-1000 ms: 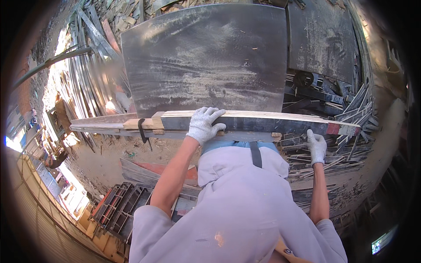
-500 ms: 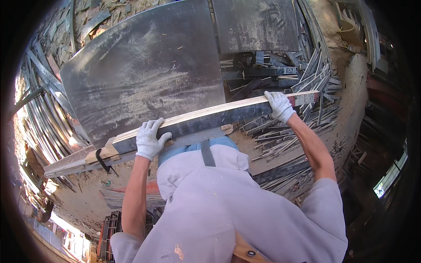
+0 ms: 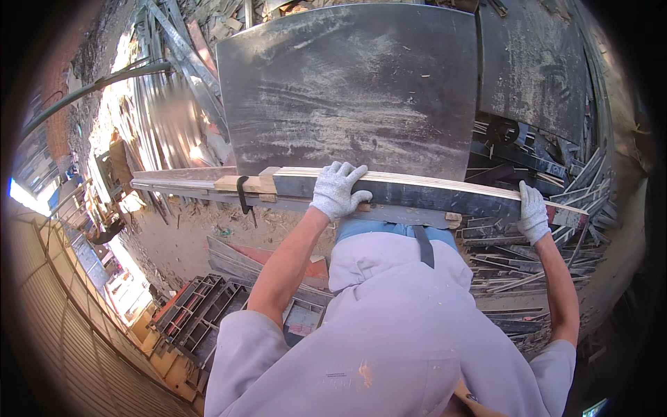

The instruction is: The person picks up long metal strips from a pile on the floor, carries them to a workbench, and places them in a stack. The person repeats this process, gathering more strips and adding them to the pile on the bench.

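Note:
A stack of narrow plywood strips [image 3: 431, 192], dark-faced with pale layered edges, lies across in front of my waist. My left hand [image 3: 338, 189], in a light grey knit glove, grips it near its left end, fingers over the far edge and thumb spread to the right. Toward the right end, my gloved right hand [image 3: 533, 213] is closed round the strips, its fingers partly over the top. Beneath the stack runs a grey board [image 3: 403, 216]. At the left end sit pale wooden blocks [image 3: 262, 183] with a black strap [image 3: 244, 194] hanging from them.
A large dark scuffed panel [image 3: 347, 90] spreads beyond the strips, with a second dark panel [image 3: 535, 66] to its right. Loose strips [image 3: 514, 254] lie heaped at the right. Long thin strips [image 3: 163, 115] are piled at far left. Metal frames [image 3: 208, 313] stand lower left.
The view has swung left, so the panel, strips and hands sit further right in the picture. Both hands stay on the stack, near the same places along it.

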{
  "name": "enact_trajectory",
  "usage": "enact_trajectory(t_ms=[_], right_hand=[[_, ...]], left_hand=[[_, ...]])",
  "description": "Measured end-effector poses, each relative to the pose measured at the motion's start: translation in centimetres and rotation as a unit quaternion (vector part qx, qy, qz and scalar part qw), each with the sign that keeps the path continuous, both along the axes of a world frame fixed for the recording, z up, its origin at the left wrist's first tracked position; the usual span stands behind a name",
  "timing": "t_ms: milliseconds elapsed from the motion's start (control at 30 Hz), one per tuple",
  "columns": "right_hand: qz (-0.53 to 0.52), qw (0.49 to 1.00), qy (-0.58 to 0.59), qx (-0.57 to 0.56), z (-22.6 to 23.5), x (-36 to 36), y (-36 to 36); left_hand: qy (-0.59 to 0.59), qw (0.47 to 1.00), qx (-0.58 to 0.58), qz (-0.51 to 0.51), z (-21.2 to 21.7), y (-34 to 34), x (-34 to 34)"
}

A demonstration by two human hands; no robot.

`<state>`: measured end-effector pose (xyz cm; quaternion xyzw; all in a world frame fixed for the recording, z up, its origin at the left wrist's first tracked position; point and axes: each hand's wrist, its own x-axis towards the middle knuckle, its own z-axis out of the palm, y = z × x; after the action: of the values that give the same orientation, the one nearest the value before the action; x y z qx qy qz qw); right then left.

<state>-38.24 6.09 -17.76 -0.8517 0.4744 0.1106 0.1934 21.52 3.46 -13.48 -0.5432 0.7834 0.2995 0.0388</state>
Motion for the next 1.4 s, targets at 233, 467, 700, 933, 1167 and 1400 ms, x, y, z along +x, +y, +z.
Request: enact_trajectory(t_ms=[233,467,700,933,1167,1400], right_hand=[[-0.035,0.998,0.029,0.036,-0.2,0.2,0.0],[-0.060,0.998,0.028,0.012,0.4,1.5,0.1],[-0.068,0.994,0.081,-0.022,0.5,2.7,0.3],[-0.064,0.994,0.071,-0.053,1.6,3.2,0.7],[-0.044,0.992,0.086,-0.083,2.5,4.5,0.3],[0.008,0.990,0.069,-0.122,1.7,7.3,0.2]], left_hand=[[-0.018,0.995,-0.091,0.042,-1.6,1.1,-0.4],[-0.016,0.991,-0.130,0.036,-1.6,1.8,-0.3],[-0.007,0.987,-0.157,0.035,-2.2,2.3,-0.2],[-0.003,0.980,-0.198,0.031,-2.9,2.6,-0.3],[-0.003,0.978,-0.209,0.024,-2.7,2.9,-0.4],[0.003,0.973,-0.227,0.030,-3.2,3.2,-0.8]])
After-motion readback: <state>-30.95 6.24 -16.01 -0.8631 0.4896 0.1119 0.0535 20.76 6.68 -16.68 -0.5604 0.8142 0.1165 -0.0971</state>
